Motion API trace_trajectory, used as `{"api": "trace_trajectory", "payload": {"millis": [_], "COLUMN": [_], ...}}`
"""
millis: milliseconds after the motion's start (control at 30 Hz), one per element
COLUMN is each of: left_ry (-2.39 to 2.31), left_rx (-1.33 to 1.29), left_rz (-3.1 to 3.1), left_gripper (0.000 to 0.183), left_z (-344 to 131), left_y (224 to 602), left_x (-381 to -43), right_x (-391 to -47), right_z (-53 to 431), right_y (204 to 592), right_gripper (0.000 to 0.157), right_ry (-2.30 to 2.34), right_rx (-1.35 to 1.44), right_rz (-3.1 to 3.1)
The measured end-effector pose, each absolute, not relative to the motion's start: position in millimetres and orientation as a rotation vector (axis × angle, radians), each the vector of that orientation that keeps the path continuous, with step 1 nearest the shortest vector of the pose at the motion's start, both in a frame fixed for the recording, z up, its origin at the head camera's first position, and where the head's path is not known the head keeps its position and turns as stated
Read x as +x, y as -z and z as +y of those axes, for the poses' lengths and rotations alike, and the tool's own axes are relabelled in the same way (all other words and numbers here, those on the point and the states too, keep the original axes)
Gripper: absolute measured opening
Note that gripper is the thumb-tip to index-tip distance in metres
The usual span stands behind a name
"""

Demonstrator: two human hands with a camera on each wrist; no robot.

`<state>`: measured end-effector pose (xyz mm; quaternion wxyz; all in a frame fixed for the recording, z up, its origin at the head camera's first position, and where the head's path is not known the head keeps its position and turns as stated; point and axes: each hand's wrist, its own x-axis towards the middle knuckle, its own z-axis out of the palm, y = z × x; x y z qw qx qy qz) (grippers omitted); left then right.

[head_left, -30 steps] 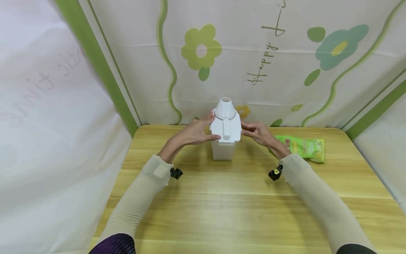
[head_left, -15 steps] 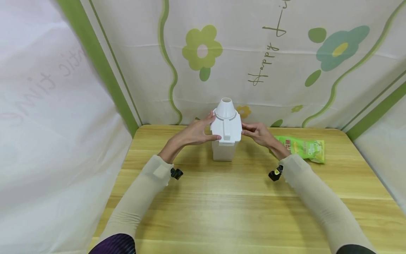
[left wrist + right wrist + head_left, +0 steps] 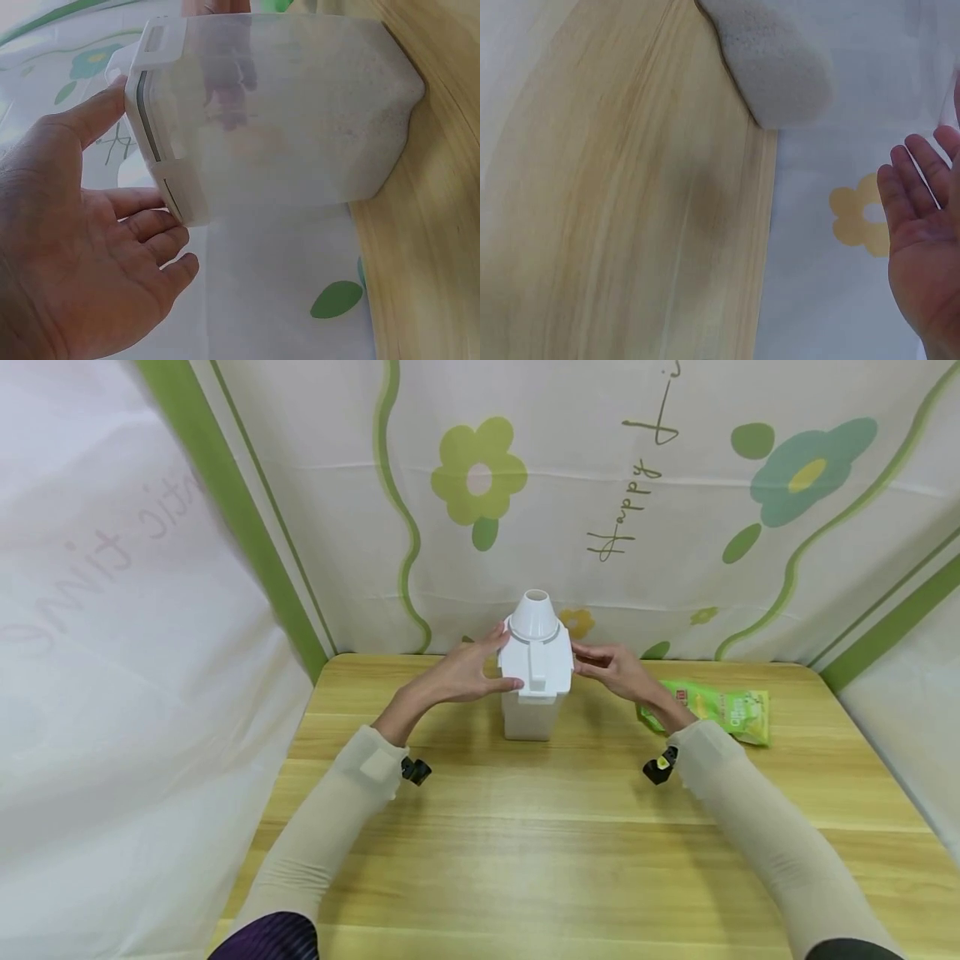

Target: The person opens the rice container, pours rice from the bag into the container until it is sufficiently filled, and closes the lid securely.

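Observation:
A translucent plastic storage container (image 3: 527, 722) stands upright on the table near its back edge. Pale granular stuff (image 3: 776, 71) fills its lower part in the right wrist view. Its white lid (image 3: 553, 670) carries a white cone-shaped piece (image 3: 535, 620) with an open top. My left hand (image 3: 467, 673) grips the lid from the left, thumb on the near part and fingers toward the far edge. At the right side is my right hand (image 3: 621, 672), its fingertips right at the lid's edge. Its other fingers (image 3: 922, 176) extend fairly straight in the right wrist view.
A green and yellow packet (image 3: 746, 714) lies to the right on the wooden table (image 3: 510, 860), partly covered by the right wrist. Behind the table hangs a white curtain (image 3: 540, 460) with printed flowers; another curtain (image 3: 112, 693) borders the left side.
My right hand and forearm have shifted slightly to the right, with the fingertips staying near the lid. My left hand and the container look almost unchanged.

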<state>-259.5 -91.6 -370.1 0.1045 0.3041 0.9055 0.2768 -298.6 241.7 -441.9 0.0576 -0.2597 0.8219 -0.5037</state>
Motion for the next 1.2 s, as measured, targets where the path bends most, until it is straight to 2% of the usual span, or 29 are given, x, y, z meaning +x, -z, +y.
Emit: {"api": "trace_trajectory", "payload": {"millis": [300, 767, 1200], "left_ry": [-0.917, -0.800, -0.740], "left_rx": [0.767, 0.523, 0.453], "left_rz": [2.731, 2.978, 3.070], "left_gripper": [0.105, 0.123, 0.126], "left_z": [-78.9, -42.5, -32.5], "left_y": [369.2, 375.7, 381.7], "left_x": [-249.8, -229.2, -224.6], "right_x": [-308.9, -326.4, -336.2], "right_z": [244.4, 197.2, 178.4], "right_y": [408.8, 380.1, 388.7], "right_gripper": [0.052, 0.079, 0.062], "right_ry": [1.561, 1.327, 1.329], "right_rx": [-0.746, -0.748, -0.737], "right_rz": [2.512, 2.618, 2.695]}}
